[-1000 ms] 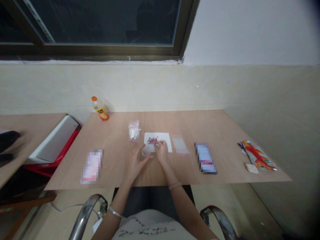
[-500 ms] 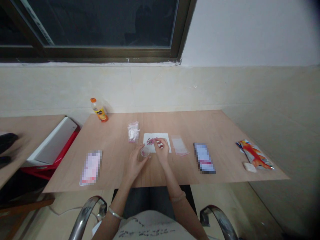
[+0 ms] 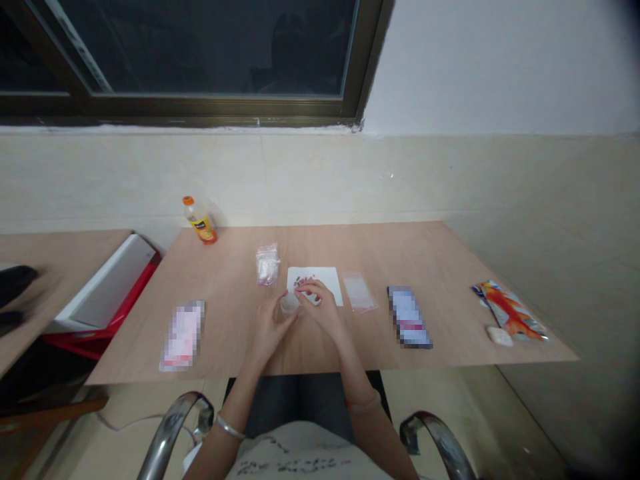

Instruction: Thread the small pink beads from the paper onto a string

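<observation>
The left hand (image 3: 269,332) curves around a small clear plastic cup (image 3: 289,304), its fingers closed on the cup's side, and holds it at the near edge of a white paper sheet (image 3: 325,279) on the wooden worktop (image 3: 235,280). The right hand (image 3: 324,310) bends over just beside it, with its fingers (image 3: 306,289) curled close to the cup's rim; whether they pinch anything is too small to tell. Tiny pink and dark beads (image 3: 305,279) lie scattered on the far part of the paper. The cup looks thin-walled and very light, so a gentle hold around its side seems best, since a hard squeeze could dent or tip it. The beads look loose and likely to roll on smooth paper, and their size suits only a fingertip pinch. A clear resealable bag (image 3: 359,291) lies just right of the paper, and a small plastic bag of white contents (image 3: 268,264) lies just behind and to its left.
</observation>
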The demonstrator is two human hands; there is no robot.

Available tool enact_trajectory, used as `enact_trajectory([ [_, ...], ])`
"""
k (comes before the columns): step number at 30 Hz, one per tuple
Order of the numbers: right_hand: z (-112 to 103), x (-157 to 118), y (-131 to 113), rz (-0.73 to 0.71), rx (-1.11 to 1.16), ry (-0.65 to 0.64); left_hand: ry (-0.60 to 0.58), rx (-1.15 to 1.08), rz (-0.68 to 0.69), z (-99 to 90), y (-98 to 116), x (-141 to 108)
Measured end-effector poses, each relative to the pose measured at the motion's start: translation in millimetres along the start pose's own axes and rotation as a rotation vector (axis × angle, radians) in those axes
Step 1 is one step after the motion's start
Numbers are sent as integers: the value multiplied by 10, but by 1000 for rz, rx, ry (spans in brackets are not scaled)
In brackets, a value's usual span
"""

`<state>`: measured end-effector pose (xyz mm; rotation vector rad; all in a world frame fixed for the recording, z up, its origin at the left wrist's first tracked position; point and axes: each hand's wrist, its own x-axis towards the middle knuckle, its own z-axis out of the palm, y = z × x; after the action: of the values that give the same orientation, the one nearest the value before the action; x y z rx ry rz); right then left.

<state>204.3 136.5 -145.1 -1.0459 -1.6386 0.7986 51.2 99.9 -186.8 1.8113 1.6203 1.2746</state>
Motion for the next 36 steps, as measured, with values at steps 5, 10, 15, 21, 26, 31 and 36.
enact_trajectory([
  [5, 0, -11, 125, 11, -1, -46, -21, -10, -3, -11, -4, -12],
  [10, 53, 54, 607, 165, -209, 165, -7, 4, -28, -5, -3, -19],
  [15, 176, 94, 1048, 293, -447, 253, 15, -1, -28, -5, -6, -18],
  [21, 240, -8, 1137, 307, -547, 188, 19, -2, -28, -53, -14, -10],
  [26, 157, -116, 1096, 317, -506, 191, 22, 19, -34, -21, -42, -23],
  [31, 61, -87, 802, 270, -324, 322, 18, 28, -20, 29, -43, -38],
  [36, -11, 2, 237, 95, -77, 268, -7, 27, -15, 37, -45, -33],
])
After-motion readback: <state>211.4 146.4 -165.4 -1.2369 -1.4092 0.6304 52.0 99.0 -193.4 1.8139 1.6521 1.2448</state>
